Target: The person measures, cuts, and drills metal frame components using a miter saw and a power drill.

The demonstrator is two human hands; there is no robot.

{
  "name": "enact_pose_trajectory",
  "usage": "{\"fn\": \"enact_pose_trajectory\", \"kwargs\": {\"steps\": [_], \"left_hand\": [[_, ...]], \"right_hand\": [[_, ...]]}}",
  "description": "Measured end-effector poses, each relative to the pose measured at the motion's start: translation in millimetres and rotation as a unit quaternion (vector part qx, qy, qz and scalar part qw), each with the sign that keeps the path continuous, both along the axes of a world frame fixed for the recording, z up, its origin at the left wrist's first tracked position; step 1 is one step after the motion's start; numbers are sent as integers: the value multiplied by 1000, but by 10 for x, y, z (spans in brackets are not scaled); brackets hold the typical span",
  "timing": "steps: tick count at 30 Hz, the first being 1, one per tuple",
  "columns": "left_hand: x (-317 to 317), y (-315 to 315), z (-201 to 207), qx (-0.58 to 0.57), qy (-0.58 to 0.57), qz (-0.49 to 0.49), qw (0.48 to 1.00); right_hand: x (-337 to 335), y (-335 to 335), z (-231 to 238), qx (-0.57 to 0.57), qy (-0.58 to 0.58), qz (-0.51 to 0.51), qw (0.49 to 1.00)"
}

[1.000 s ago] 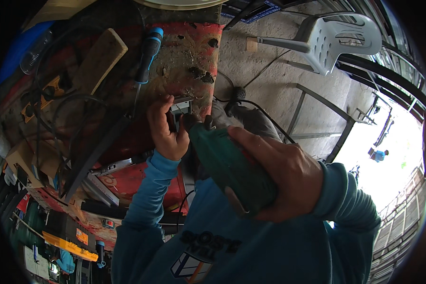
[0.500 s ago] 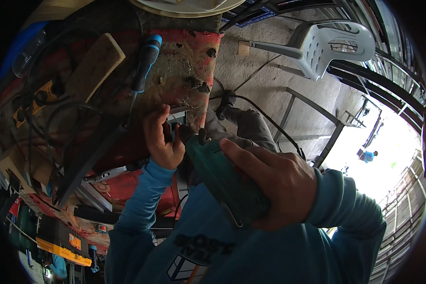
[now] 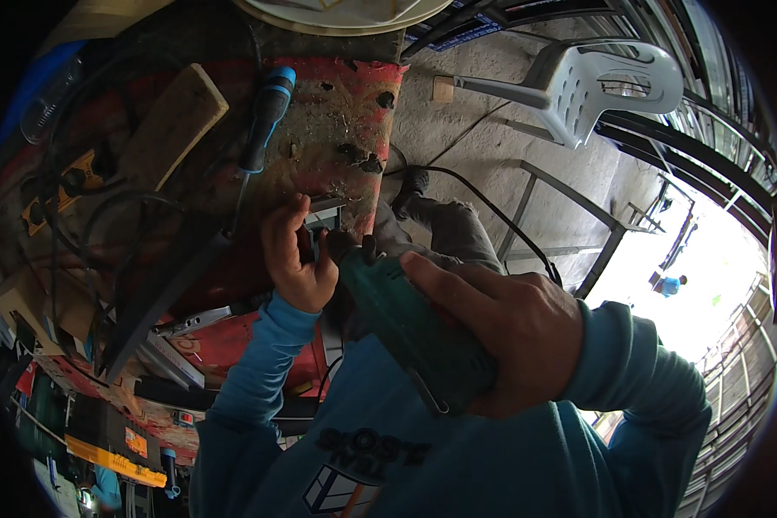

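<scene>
My right hand [image 3: 514, 332] grips a green power drill [image 3: 406, 319] from above, fingers wrapped round its body. The drill lies slantwise in front of my chest, its dark chuck [image 3: 341, 244] toward my left hand. My left hand [image 3: 298, 259] is curled at the end of a grey metal profile [image 3: 324, 211], index finger on its far side and thumb close to the chuck. The drill's tip and the contact point are hidden behind the fingers. A blue and black screwdriver [image 3: 268, 116] lies beyond my left hand on the worn red bench [image 3: 337, 129].
On the bench lie a wooden block [image 3: 177, 125], black cables [image 3: 82, 216], and a dark bar [image 3: 160, 298]. A white plastic chair [image 3: 578, 86] and a metal frame [image 3: 570, 207] stand on the floor to the right. A black cord [image 3: 483, 203] crosses there.
My right hand and the rear of the drill have shifted very slightly to the right. My left hand stays at the metal profile.
</scene>
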State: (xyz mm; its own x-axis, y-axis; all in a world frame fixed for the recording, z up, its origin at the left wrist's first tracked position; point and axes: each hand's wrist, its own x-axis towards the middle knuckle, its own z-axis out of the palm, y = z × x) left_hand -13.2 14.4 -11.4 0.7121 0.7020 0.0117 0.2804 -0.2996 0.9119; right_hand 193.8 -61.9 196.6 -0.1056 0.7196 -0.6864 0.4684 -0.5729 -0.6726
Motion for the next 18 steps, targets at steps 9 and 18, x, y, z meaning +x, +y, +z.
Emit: {"fn": "enact_pose_trajectory", "kwargs": {"steps": [9, 18], "left_hand": [[-13, -12, -16, 5, 13, -4, 1000], [-20, -12, -14, 13, 13, -1, 1000]], "right_hand": [[42, -26, -37, 18, 1, 4, 1000], [-6, -106, -56, 21, 5, -23, 1000]]}}
